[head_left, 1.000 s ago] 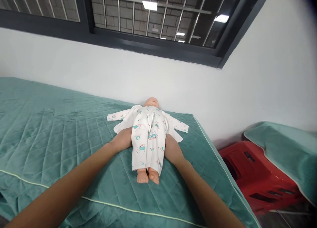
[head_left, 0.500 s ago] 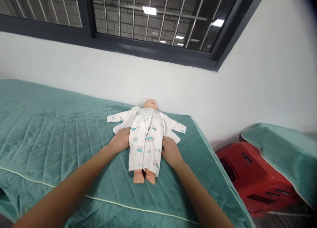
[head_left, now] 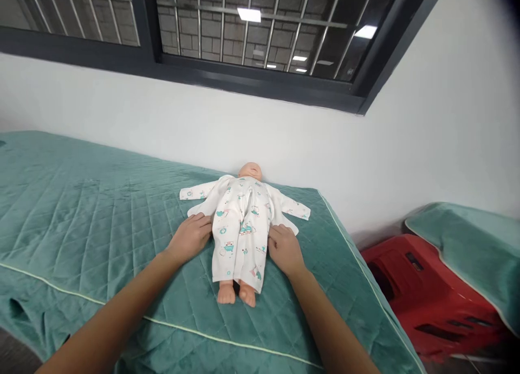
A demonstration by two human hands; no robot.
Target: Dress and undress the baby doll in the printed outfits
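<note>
A baby doll (head_left: 251, 170) lies on its back on the green quilted cover, head toward the wall and bare feet toward me. It wears a white printed shirt (head_left: 292, 207) with the sleeves spread and the hem flaps fanned out. White printed trousers (head_left: 239, 241) reach high up its body and end above the feet. My left hand (head_left: 190, 236) is closed at the left side of the trousers, fingers curled against the cloth edge. On the opposite side my right hand (head_left: 286, 248) pinches the trousers' edge. Both sets of fingertips are partly hidden.
The green quilted cover (head_left: 101, 217) drapes over a bed against a white wall (head_left: 203, 122). Above is a dark-framed barred window (head_left: 260, 84). A red plastic stool (head_left: 434, 293) stands at the right, with another green cover (head_left: 459, 233) beside it.
My left hand has shifted slightly down and outward along the trousers, its fingers more curled. My right hand stays at the other side. The view has moved slightly.
</note>
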